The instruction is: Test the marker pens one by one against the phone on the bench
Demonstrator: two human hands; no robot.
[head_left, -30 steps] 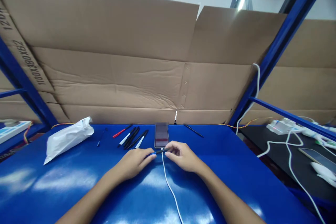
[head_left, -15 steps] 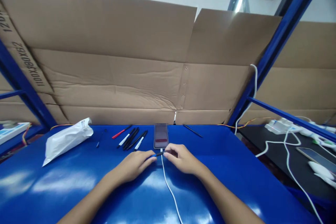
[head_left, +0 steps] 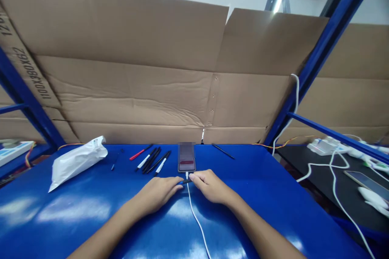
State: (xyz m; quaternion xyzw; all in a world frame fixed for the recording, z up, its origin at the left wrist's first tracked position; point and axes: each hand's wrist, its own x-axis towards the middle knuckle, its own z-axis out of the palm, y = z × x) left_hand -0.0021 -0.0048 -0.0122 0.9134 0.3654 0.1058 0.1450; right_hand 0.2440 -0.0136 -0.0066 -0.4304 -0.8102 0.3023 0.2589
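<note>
My left hand (head_left: 159, 194) and my right hand (head_left: 209, 186) meet at the middle of the blue table (head_left: 91, 218), fingertips pinched on the two ends of a thin black pen (head_left: 184, 181). The pen lies crosswise just in front of a phone (head_left: 186, 158) that rests flat with its screen lit. A white cable (head_left: 194, 214) runs from the phone's near end between my hands toward me. Several black and white pens (head_left: 153, 160) and a red pen (head_left: 139, 152) lie left of the phone.
A crumpled white bag (head_left: 75, 161) sits at the left. A single black pen (head_left: 223, 151) lies right of the phone. Cardboard sheets (head_left: 136, 81) wall off the back between blue rack posts (head_left: 319, 56). On the black bench at right lie white cables (head_left: 328, 162) and devices.
Both hands have closed in toward each other along the pen, so less of it shows between them now. The pen has dropped slightly closer to the table. Nothing else has moved.
</note>
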